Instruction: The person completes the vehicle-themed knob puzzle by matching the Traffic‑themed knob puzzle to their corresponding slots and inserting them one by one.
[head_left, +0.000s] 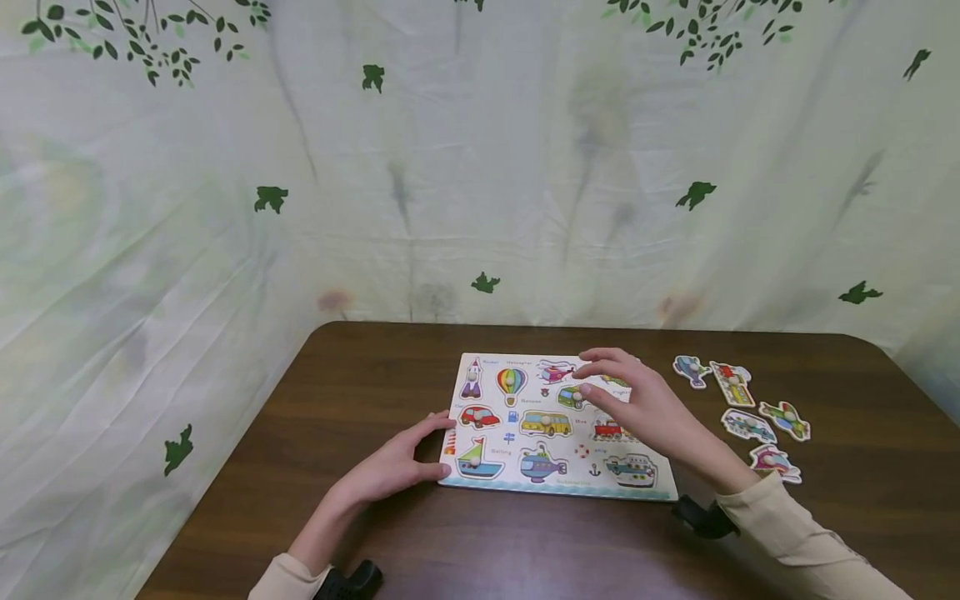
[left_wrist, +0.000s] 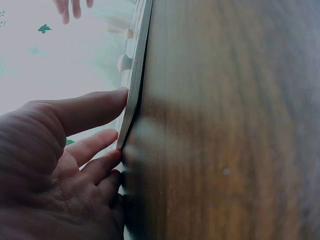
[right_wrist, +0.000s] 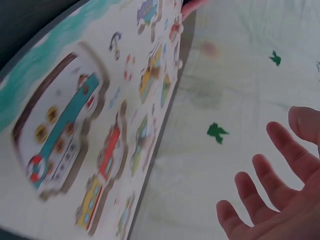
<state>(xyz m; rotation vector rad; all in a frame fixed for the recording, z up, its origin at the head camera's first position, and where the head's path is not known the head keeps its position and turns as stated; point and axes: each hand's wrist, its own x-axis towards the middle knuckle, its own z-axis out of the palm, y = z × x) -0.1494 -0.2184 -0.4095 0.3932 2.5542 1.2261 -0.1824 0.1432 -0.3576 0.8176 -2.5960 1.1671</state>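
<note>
Currently, the puzzle board (head_left: 582, 428) is touched at its left edge by the unclenched left hand (head_left: 392, 465); above it, the right hand (head_left: 642, 405) (empty, fingers spread) is poised.

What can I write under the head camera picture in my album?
Left hand touches the puzzle board, right hand hovers over it, loose pieces lie beside it.

From above, the head view faces forward and down over the counter (head_left: 337, 392) toward the cloth backdrop (head_left: 495, 167), while both wrist views, tipped sideways, look closely past left hand (head_left: 393, 464) and right hand (head_left: 637, 404), all three sharing the puzzle board (head_left: 512, 467) and backdrop.
</note>
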